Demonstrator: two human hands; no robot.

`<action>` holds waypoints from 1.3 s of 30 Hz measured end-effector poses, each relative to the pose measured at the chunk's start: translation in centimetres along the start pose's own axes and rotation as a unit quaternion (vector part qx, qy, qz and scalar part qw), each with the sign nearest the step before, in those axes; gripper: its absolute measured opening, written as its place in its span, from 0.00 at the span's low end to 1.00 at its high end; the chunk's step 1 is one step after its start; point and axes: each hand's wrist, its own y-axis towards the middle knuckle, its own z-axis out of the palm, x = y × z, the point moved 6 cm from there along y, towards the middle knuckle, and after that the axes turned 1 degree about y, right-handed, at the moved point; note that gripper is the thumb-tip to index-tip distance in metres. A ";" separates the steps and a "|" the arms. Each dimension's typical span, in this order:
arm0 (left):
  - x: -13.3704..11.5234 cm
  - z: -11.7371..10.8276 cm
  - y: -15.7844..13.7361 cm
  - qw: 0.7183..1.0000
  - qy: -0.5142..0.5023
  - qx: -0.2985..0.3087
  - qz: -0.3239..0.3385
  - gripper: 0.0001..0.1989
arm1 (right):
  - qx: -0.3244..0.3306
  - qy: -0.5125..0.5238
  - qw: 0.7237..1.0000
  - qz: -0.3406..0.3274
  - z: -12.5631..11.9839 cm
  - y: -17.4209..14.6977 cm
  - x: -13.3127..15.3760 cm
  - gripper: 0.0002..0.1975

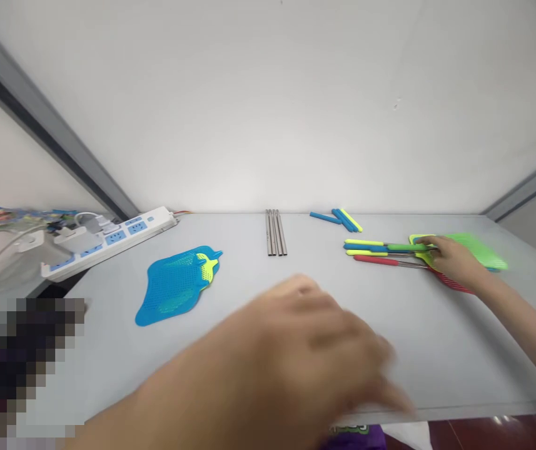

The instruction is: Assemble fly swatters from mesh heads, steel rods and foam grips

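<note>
My right hand (pixel 458 257) is closed around the neck of a green fly swatter (pixel 408 248), whose head is blurred at the far right. Under and beside it lie several fly swatters with yellow, blue and red handles, among them a red fly swatter (pixel 375 260). My left hand (pixel 314 350) is in the near middle, over the table, smeared by motion; its fingers point right and I see nothing in it. To its left are blue swatter heads (pixel 171 281), stacked with a yellow one (pixel 209 267) partly covered.
Several metal tubes (pixel 276 232) lie side by side near the back wall. Blue and yellow handle grips (pixel 343 219) rest right of them. A white power strip (pixel 112 240) with plugs lines the left edge of the grey table (pixel 249 275). Below the front edge shows a purple bag (pixel 356 437).
</note>
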 end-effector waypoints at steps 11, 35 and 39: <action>14.6 -9.5 2.1 0.940 0.192 -0.122 -0.257 0.13 | -0.161 0.057 0.985 0.020 -2.0 -2.1 3.3 0.15; 16.6 -10.4 -1.0 0.836 0.256 -0.026 -0.485 0.35 | 0.072 0.666 0.737 0.084 3.7 -5.2 16.4 0.09; 15.6 -10.0 0.1 0.864 0.262 -0.034 -0.429 0.32 | 0.245 0.762 0.592 0.100 5.9 -5.4 22.6 0.16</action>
